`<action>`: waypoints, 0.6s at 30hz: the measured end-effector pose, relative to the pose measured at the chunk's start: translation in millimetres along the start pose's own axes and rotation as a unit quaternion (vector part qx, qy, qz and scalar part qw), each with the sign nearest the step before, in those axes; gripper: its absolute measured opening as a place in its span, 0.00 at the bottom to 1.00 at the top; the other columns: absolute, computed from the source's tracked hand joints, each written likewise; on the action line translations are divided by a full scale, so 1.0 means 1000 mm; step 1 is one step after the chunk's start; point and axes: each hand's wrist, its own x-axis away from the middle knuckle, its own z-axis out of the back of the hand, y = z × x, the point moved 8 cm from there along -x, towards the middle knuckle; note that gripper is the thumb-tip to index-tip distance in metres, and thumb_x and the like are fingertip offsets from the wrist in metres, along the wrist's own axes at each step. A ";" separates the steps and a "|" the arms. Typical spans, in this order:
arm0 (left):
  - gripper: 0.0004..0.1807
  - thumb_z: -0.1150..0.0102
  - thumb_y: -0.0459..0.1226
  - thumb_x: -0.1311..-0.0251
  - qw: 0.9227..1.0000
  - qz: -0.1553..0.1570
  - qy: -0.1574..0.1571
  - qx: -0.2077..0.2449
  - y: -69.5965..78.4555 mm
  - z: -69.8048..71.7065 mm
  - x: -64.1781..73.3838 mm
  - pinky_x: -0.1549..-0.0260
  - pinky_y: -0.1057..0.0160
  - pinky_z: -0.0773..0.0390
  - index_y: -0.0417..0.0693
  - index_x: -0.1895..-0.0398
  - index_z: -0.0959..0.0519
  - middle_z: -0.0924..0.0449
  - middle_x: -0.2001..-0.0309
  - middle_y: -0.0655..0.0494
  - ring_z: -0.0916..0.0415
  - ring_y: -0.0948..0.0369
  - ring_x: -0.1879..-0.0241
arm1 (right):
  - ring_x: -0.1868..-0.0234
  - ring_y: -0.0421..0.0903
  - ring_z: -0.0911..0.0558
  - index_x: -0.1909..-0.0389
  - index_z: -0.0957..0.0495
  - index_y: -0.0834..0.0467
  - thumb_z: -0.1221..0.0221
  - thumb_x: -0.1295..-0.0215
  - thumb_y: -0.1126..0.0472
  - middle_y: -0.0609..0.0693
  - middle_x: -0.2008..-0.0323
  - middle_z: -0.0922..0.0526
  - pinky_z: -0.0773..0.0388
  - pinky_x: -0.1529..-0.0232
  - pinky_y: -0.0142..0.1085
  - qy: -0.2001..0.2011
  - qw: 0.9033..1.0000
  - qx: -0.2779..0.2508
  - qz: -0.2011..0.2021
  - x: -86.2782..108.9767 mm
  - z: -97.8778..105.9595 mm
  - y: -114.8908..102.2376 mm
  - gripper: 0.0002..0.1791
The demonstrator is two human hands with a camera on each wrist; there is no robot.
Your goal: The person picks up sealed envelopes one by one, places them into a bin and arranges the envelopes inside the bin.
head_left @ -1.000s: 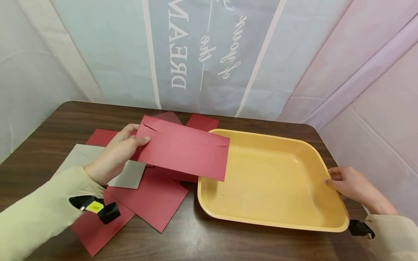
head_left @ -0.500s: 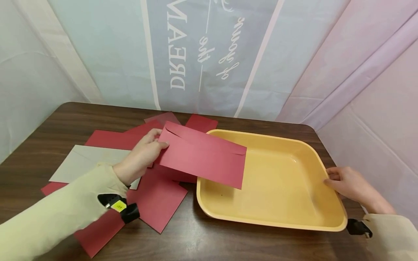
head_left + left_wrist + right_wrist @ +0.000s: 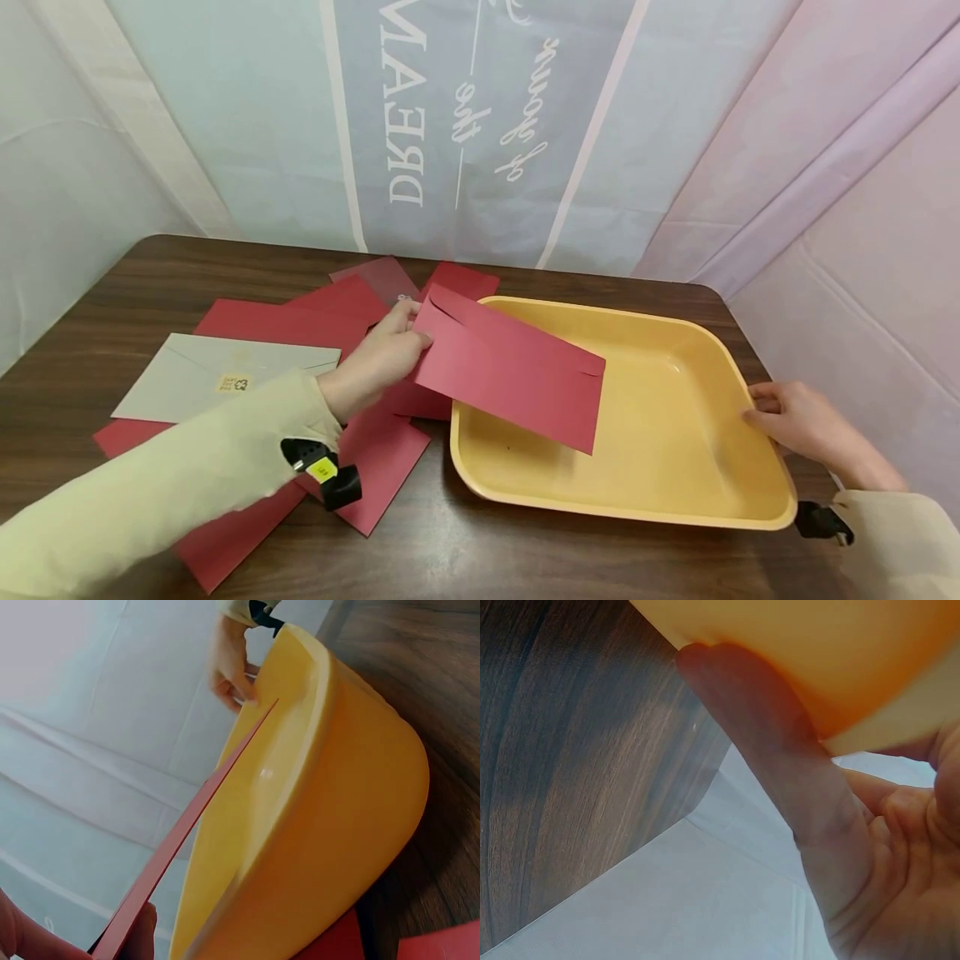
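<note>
My left hand (image 3: 382, 358) pinches one short end of a red envelope (image 3: 513, 375), thumb on the upper face. The envelope slopes down to the right, its far end over the inside of a yellow plastic basin (image 3: 622, 512). In the left wrist view the red envelope (image 3: 176, 832) appears edge-on above the basin's rim (image 3: 304, 769). My right hand (image 3: 806, 429) grips the basin's right rim, thumb on the inner side. Seen from the right wrist, fingers (image 3: 757, 712) lie against the outer wall of the basin (image 3: 840, 652).
Several red envelopes (image 3: 386, 475) lie spread and overlapping on the left of the dark wooden table (image 3: 480, 558). Among them is a pale grey envelope (image 3: 198, 375) with a small sticker. Printed cloth (image 3: 480, 167) hangs behind the table, and pale cloth (image 3: 885, 275) on the right.
My left hand has carried the red envelope to the right, farther over the basin, and its far end has dipped lower. The right hand stays at the rim.
</note>
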 end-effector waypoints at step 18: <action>0.18 0.63 0.29 0.30 0.999 -0.011 -0.047 -0.016 0.003 -0.039 -0.008 0.47 0.53 0.28 0.40 0.40 0.48 0.29 0.51 0.38 0.27 0.48 0.50 | 0.67 0.57 0.15 0.46 0.37 0.86 0.44 0.34 0.65 0.78 0.57 0.22 0.18 0.75 0.38 0.005 1.000 0.018 0.003 0.000 0.003 -0.001 0.27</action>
